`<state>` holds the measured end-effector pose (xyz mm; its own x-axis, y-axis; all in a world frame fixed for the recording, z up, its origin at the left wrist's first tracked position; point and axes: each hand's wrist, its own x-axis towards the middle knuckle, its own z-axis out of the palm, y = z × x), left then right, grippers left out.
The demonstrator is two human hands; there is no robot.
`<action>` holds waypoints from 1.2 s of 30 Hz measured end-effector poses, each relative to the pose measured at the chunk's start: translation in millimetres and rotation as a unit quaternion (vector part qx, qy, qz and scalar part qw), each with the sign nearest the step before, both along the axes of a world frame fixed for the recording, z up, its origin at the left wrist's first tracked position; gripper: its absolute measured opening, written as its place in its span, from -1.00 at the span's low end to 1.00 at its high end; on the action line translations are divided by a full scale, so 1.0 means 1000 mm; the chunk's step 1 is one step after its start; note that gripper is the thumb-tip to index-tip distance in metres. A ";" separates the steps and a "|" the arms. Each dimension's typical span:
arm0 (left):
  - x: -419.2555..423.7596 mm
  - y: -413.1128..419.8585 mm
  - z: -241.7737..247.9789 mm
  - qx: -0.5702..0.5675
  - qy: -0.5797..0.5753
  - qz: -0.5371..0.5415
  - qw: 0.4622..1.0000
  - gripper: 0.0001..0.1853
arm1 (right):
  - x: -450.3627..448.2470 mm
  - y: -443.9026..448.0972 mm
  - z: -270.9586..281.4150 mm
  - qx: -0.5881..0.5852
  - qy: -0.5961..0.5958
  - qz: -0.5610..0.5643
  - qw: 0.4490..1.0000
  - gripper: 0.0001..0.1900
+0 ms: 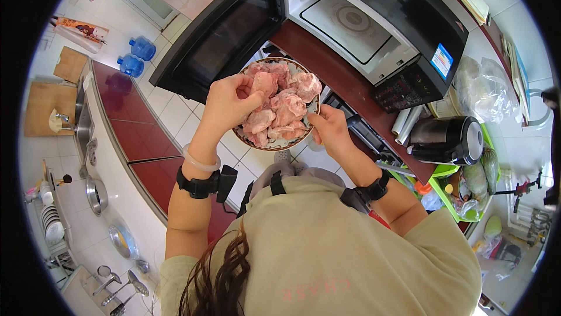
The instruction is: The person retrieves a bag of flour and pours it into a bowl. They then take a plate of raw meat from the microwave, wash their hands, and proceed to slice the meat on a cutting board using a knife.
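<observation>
Pinkish chunks of raw meat (pixel 287 108), frosty on the surface, are heaped on a round plate (pixel 314 116) with a brown patterned rim. My right hand (pixel 331 127) grips the plate's right edge, thumb on top. At the plate's left side, my left hand (pixel 234 99) has its thumb and curled fingers around one piece of meat (pixel 264 83); some of its fingertips are hidden. Just beyond the plate stands a black microwave oven (pixel 407 22). Its door (pixel 223 31) is swung open to the left, and the lit white cavity (pixel 346 22) holds no food.
The microwave rests on a dark red counter (pixel 315 53). An electric kettle (pixel 447 140), a plastic bag (pixel 491 88) and a green basket (pixel 482 206) with vegetables are at right. On the left runs a white counter (pixel 114 171) with a sink (pixel 85 119). Blue water bottles (pixel 130 66) stand beyond.
</observation>
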<state>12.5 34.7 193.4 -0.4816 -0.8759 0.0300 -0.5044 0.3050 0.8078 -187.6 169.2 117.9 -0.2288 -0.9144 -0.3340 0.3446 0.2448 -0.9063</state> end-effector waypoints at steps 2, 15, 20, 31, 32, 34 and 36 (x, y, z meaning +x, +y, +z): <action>0.000 0.001 0.002 -0.017 -0.013 0.003 1.000 -0.63 | 0.002 -0.001 0.003 0.002 -0.011 -0.006 1.000 -0.90; -0.025 -0.025 0.027 -0.329 -0.146 -0.173 0.917 -0.65 | 0.008 0.006 0.016 -0.003 0.003 0.016 1.000 -0.90; -0.032 -0.034 0.019 -0.286 -0.224 -0.232 0.902 -0.73 | 0.011 0.010 0.011 0.005 -0.002 0.025 1.000 -0.88; -0.032 -0.042 0.025 -0.271 -0.196 -0.232 0.913 -0.73 | 0.006 0.013 0.005 -0.010 0.021 0.025 0.999 -0.88; -0.033 -0.038 0.027 -0.302 -0.177 -0.225 0.909 -0.72 | 0.007 0.012 0.003 -0.013 0.030 0.029 0.999 -0.87; -0.042 -0.025 0.036 -0.361 -0.136 -0.212 0.898 -0.69 | 0.007 0.011 0.004 -0.019 0.041 0.034 0.998 -0.86; -0.052 -0.026 0.035 -0.282 -0.127 -0.284 0.908 -0.67 | 0.010 0.009 0.011 -0.026 0.047 0.041 0.998 -0.85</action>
<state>-39.8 8.8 228.8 -0.9044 -0.3649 0.2210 -0.2856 0.9027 0.3218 -177.1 178.6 128.5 -0.1798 -0.9467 -0.2673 0.2385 0.2216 -0.9455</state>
